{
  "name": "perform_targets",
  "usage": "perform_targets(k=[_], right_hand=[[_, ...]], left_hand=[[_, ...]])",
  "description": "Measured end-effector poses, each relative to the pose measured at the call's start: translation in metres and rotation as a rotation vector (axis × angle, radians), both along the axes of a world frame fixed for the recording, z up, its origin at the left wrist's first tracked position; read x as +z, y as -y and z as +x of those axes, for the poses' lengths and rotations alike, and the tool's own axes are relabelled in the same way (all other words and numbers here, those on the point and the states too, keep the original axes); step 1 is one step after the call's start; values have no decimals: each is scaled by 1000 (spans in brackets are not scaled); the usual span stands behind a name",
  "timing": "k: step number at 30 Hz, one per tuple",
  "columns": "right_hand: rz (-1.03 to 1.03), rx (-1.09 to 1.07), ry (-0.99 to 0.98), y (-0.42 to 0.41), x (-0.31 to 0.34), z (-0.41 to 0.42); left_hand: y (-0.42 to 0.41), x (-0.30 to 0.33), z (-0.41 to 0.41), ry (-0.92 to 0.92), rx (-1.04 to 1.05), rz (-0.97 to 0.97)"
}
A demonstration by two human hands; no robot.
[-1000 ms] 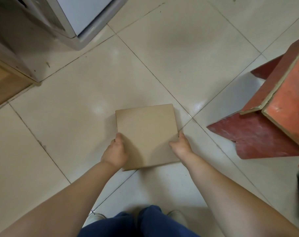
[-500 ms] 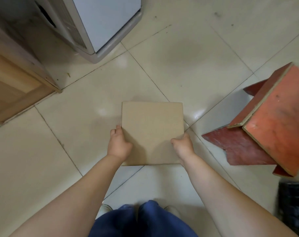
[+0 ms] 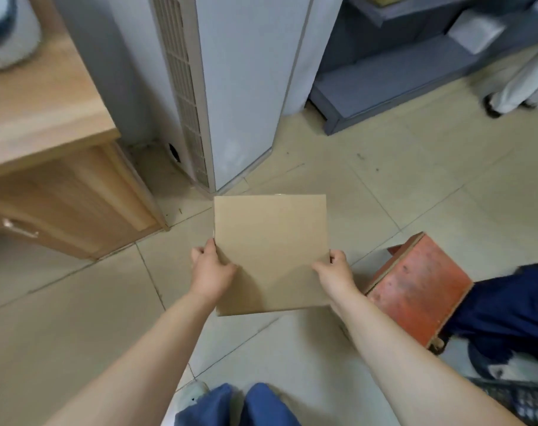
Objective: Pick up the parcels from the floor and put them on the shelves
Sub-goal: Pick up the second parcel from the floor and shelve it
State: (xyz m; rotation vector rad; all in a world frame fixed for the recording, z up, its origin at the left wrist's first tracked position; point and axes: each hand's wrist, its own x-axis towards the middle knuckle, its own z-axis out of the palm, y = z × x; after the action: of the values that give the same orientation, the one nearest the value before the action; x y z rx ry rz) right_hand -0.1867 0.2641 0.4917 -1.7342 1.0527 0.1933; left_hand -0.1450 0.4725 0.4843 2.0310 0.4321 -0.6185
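plain tan-brown parcel (image 3: 270, 253), no print, mid-frame. pale beige floor tiles (image 3: 430, 186) with thin dark grout lines. worn red stool (image 3: 421, 290), lower right. light wood-grain cabinet (image 3: 65, 192), left. pale grey-white appliance (image 3: 246, 87) with slatted vent, top centre. grey-blue shelves (image 3: 393, 75), upper right.

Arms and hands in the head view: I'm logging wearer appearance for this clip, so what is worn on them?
Nothing. Both forearms are bare as far as the frame shows, with no sleeves in view. The left hand and right hand have no gloves, and no watch, ring or wristband shows.
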Motion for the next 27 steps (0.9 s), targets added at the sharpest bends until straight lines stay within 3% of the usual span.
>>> perform_targets(k=[10, 27], right_hand=[[56, 192, 101, -55, 202, 27], [184, 381, 168, -170, 340, 57]], left_hand=[[-79, 195, 7, 147, 96, -145], [-227, 335, -4, 333, 237, -174]])
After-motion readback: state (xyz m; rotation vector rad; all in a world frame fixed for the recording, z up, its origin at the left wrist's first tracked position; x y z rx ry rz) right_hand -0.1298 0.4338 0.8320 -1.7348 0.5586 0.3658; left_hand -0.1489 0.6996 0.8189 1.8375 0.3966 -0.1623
